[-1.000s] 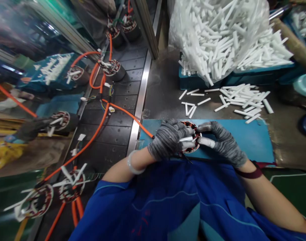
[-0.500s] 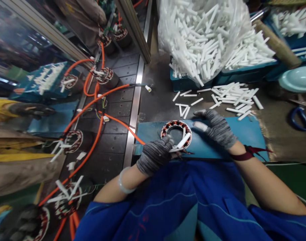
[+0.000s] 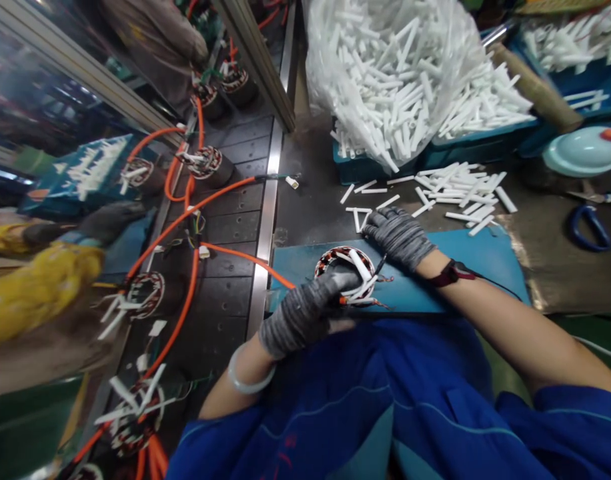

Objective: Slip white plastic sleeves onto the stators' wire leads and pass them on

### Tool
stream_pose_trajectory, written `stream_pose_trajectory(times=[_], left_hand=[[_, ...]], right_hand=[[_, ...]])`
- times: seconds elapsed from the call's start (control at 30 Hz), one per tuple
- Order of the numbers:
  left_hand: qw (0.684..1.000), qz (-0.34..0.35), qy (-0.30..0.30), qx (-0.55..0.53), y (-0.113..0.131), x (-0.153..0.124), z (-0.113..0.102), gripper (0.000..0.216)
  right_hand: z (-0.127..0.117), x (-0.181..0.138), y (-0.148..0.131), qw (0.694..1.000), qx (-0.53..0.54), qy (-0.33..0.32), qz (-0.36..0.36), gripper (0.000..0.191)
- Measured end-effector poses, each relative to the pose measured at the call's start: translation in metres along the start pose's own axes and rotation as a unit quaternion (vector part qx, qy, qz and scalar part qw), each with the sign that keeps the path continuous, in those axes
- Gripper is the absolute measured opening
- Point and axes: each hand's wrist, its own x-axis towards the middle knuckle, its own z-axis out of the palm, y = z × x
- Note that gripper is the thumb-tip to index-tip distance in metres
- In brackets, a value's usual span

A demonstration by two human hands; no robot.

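Lying on the blue mat (image 3: 485, 248), a wound ring (image 3: 327, 260) with white tubes (image 3: 361, 264) across it is held at its near left side by the left hand (image 3: 305, 310), fingers bent. Just beyond, the right hand (image 3: 398, 238) is loosely curled beside loose tubes (image 3: 356, 220); whether it grips one, I cannot tell.

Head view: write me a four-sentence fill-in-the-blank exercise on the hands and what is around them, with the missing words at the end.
1. The left hand holds the ring over a mat that is ____.
2. By the right hand lie loose white ____.
3. Both hands wear striped grey ____.
4. The cable running over the metal rail toward the left hand is ____.

Missing words: blue; tubes; gloves; orange.
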Motion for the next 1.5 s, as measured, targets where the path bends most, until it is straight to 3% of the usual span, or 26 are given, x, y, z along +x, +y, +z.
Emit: stream_pose_trajectory(times=[0.07,0.2,0.43,0.53,0.63,0.73,0.87,0.97,1.07,1.3,1.4,1.5], left_hand=[[0.998,0.042,0.042,0.015,-0.009,-0.01,0.004,0.03],[0.987,0.082,0.084,0.107,-0.016,-0.013,0.016,0.018],[0.976,0.103,0.08,0.173,-0.019,-0.011,0.023,0.019],[0.977,0.102,0.093,0.161,-0.02,-0.012,0.024,0.017],[0.976,0.101,0.099,0.166,-0.02,-0.013,0.026,0.017],[0.977,0.096,0.09,0.168,-0.019,-0.014,0.026,0.02],[0.978,0.092,0.097,0.158,-0.018,-0.013,0.025,0.021],[0.979,0.095,0.106,0.146,-0.017,-0.012,0.025,0.018],[0.98,0.096,0.103,0.143,-0.017,-0.01,0.024,0.018],[0.982,0.088,0.087,0.141,-0.02,-0.014,0.024,0.021],[0.981,0.083,0.08,0.159,-0.019,-0.014,0.023,0.021],[0.983,0.094,0.063,0.143,-0.017,-0.014,0.017,0.02]], right_hand=[[0.009,-0.001,0.003,1.0,-0.006,0.012,-0.003,0.035],[0.024,-0.008,0.011,0.999,0.011,0.05,-0.007,0.035],[0.02,-0.014,0.02,0.999,0.031,0.012,0.011,0.033],[0.024,-0.019,0.022,0.985,0.128,0.107,0.04,0.026],[0.026,-0.044,0.013,0.943,0.24,0.208,0.1,0.025],[0.017,-0.084,-0.006,0.852,0.41,0.279,0.169,0.029],[0.003,-0.12,-0.028,0.787,0.541,0.232,0.185,0.015],[0.004,-0.125,-0.034,0.759,0.57,0.251,0.19,0.01],[0.005,-0.122,-0.033,0.775,0.56,0.258,0.141,0.011],[-0.014,-0.111,-0.027,0.925,0.314,0.208,0.041,0.032],[-0.02,-0.103,-0.029,0.946,0.262,0.191,0.011,0.039],[-0.024,-0.095,-0.036,0.942,0.28,0.184,0.016,0.041]])
